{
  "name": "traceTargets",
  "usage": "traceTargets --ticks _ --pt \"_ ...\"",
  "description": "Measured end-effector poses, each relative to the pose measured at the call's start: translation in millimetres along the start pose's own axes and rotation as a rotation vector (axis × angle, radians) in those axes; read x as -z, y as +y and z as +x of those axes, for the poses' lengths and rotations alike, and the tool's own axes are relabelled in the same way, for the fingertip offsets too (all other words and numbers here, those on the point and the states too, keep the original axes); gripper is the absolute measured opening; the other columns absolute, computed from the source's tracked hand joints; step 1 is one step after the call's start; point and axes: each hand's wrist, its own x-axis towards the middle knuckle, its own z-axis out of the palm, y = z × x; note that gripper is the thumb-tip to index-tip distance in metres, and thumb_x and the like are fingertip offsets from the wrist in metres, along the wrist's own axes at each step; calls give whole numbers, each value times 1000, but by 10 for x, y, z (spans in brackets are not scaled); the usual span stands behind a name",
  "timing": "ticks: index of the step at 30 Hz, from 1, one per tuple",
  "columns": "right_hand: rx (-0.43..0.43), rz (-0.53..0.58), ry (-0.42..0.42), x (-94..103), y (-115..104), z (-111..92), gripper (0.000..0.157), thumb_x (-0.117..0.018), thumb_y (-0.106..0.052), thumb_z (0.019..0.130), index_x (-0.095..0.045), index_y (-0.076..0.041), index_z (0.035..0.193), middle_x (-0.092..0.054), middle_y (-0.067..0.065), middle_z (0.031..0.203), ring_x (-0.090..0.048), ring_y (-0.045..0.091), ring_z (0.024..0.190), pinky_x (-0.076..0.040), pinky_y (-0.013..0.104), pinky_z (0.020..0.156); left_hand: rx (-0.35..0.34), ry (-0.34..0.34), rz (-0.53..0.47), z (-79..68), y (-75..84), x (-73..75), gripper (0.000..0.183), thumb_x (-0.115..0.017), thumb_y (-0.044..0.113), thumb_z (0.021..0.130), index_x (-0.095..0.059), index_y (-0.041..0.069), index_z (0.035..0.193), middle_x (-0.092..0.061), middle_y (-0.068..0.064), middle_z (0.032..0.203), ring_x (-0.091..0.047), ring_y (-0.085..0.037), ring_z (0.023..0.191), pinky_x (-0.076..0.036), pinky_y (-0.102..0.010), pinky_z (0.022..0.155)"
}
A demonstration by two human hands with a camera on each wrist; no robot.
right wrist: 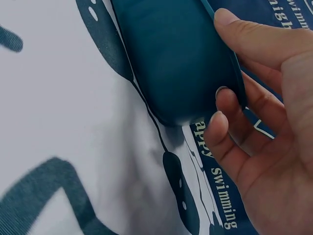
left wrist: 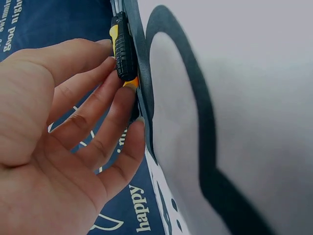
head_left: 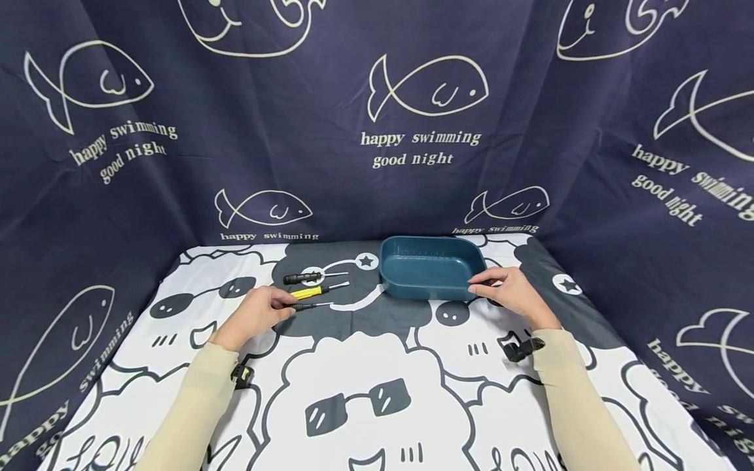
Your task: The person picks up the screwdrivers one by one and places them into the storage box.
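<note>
A blue-green plastic bin [head_left: 432, 292] stands on the patterned cloth. My right hand [head_left: 511, 288] pinches its near right corner; in the right wrist view the thumb lies at the bin's rim [right wrist: 230, 46] and fingertips touch its wall. To the bin's left lie three screwdrivers: a black-handled one [head_left: 302, 278] at the back, a yellow-handled one [head_left: 309, 292] in the middle, a thin dark one [head_left: 310, 306] nearest me. My left hand [head_left: 259, 315] is at the handle ends of the nearer two. In the left wrist view, its loosely bent fingers surround a ribbed black handle [left wrist: 125, 54], without a plain grip.
A white and dark cloth [head_left: 353, 366] with cartoon sheep covers the table. Navy fabric walls [head_left: 336, 118] with fish drawings rise behind the bin and on both sides. A dark strap [head_left: 521, 348] with a small device is at each wrist.
</note>
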Motion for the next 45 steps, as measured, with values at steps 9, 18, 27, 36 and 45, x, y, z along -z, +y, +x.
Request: traceTargets --ticks 9,18,27,36,45 --pt "-16 47 -12 -8 26 1 23 -86 -35 86 -83 -17 99 -79 3 99 -68 12 82 -54 25 65 -8 -37 -8 8 -4 8 21 -79 10 88 -80 4 108 -76 -4 90 -66 -11 74 -53 -28 64" --pt "-44 69 -39 8 -129 -34 21 -84 -23 89 -82 -8 103 -78 8 99 -67 10 78 -56 30 67 1 -36 10 6 -19 -14 15 -80 8 87 -82 5 102 -76 -2 87 -67 -11 74 -54 -30 66" --pt "-31 57 -46 56 -399 -138 21 -83 -21 89 -81 -5 103 -78 10 100 -67 8 80 -56 31 69 1 -38 18 -3 -28 -28 16 -82 9 86 -82 5 102 -76 -2 86 -67 -12 75 -55 -32 68" --pt "-40 68 -54 57 -384 -137 22 -83 -21 90 -81 -5 104 -77 10 102 -68 10 82 -58 38 73 10 -42 21 -8 -18 -30 14 -82 10 87 -82 6 100 -76 0 85 -66 -11 74 -54 -32 68" --pt "-42 83 -56 32 -289 -95 24 -83 -22 90 -80 -4 105 -77 11 103 -68 10 82 -58 40 74 15 -40 42 -20 -1 -19 13 -80 12 88 -82 7 100 -76 0 87 -65 -12 74 -53 -32 68"
